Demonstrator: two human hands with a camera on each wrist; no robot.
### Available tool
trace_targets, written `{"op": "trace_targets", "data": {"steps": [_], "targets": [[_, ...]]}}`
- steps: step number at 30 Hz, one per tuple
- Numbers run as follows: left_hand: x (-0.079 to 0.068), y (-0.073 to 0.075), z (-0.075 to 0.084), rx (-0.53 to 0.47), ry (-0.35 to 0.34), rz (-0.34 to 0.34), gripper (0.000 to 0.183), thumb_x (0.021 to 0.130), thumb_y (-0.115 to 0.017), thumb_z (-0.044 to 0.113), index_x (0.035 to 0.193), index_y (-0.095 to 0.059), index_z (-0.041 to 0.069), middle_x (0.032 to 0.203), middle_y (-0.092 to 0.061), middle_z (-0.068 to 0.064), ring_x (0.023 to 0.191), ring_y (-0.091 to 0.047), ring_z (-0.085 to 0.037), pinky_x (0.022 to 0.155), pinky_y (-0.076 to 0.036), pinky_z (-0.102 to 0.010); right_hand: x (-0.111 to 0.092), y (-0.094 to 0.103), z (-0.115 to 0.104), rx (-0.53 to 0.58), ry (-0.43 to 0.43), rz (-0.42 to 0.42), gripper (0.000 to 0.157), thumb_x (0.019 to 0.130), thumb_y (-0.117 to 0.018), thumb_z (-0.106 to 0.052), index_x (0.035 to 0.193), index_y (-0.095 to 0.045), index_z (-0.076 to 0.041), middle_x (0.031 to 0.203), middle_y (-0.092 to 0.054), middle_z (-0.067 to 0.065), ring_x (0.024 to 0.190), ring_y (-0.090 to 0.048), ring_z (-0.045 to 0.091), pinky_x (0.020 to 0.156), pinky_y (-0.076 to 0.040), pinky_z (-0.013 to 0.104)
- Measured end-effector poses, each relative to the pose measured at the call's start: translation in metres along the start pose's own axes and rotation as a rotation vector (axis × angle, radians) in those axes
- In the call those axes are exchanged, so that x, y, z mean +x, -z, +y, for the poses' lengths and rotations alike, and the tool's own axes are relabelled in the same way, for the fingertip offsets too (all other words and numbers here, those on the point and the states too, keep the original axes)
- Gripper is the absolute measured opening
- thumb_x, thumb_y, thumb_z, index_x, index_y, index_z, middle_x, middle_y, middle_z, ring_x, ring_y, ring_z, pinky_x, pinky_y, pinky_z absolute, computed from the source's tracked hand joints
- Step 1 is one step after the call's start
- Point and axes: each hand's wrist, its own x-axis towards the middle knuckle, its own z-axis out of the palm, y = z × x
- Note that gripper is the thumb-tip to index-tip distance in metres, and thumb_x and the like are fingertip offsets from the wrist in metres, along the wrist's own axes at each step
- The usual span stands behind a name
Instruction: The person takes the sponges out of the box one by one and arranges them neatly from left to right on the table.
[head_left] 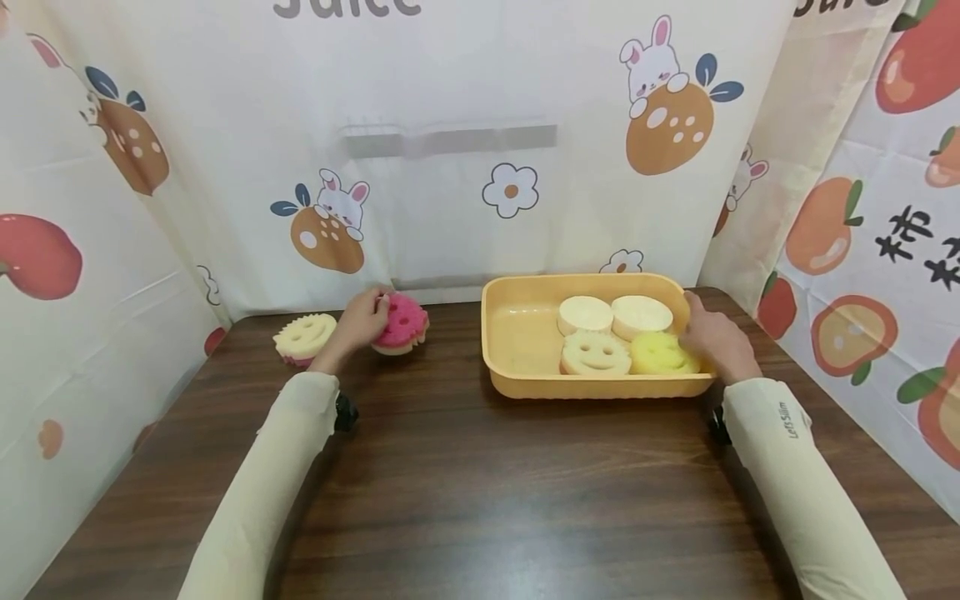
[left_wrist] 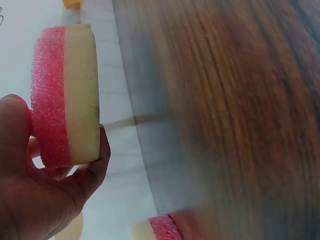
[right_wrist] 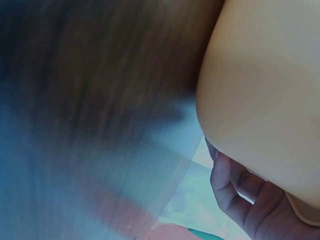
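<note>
A round smiley-face sponge (head_left: 405, 323) with a pink layer over a cream one is held by my left hand (head_left: 362, 320). In the left wrist view, the thumb lies on the pink side of this sponge (left_wrist: 65, 100) and fingers on the cream side. Just left of that hand, another smiley sponge (head_left: 306, 335) lies cream side up on the table. My right hand (head_left: 718, 340) grips the right end of a yellow plastic tray (head_left: 600, 387). The right wrist view has its fingers (right_wrist: 223, 182) bent against the tray's outer wall (right_wrist: 260, 90).
Inside the tray's right half sit two plain cream round sponges (head_left: 585, 316) at the back. In front of them are a cream smiley sponge (head_left: 596, 357) and a yellow one (head_left: 660, 355). A printed curtain (head_left: 450, 233) stands behind the brown wooden table (head_left: 480, 483).
</note>
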Motion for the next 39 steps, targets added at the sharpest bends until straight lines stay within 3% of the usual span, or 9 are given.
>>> {"op": "trace_targets", "data": {"steps": [10,18,27,39], "targets": [[0.0,-0.002,-0.016,0.007,0.036,-0.008,0.039,0.106,-0.033,0.017,0.128,-0.054,-0.008,0.123,-0.059,-0.029,0.113,-0.055,-0.038,0.103,-0.042,-0.055,0.0,-0.002,0.001,-0.002,0.012,0.014,0.076,0.097,-0.043,-0.023,0.158,-0.001,-0.005,0.129,-0.048,0.041,0.103,-0.057,0.048,0.076,-0.046,0.06],[-0.002,-0.003,-0.021,0.054,0.055,-0.001,0.038,0.105,-0.034,0.017,0.124,-0.054,-0.009,0.119,-0.06,-0.031,0.113,-0.056,-0.042,0.102,-0.043,-0.055,0.001,-0.002,0.002,-0.002,0.019,0.024,0.076,0.095,-0.043,-0.018,0.158,-0.003,-0.005,0.124,-0.052,0.039,0.096,-0.058,0.044,0.072,-0.047,0.056],[-0.004,-0.003,-0.03,0.082,0.08,-0.002,0.035,0.105,-0.036,0.016,0.118,-0.054,-0.011,0.104,-0.06,-0.028,0.094,-0.054,-0.036,0.09,-0.045,-0.051,0.002,-0.003,0.001,-0.01,0.021,0.027,0.075,0.096,-0.042,-0.02,0.158,-0.003,-0.005,0.123,-0.053,0.039,0.095,-0.059,0.043,0.071,-0.047,0.056],[-0.006,-0.001,-0.036,0.094,0.149,-0.078,0.049,0.106,-0.032,0.024,0.131,-0.046,-0.015,0.129,-0.053,-0.037,0.121,-0.052,-0.045,0.107,-0.04,-0.055,0.0,-0.002,0.0,-0.01,0.017,0.023,0.075,0.097,-0.041,-0.02,0.158,-0.001,-0.004,0.126,-0.051,0.04,0.101,-0.059,0.046,0.075,-0.048,0.058]]}}
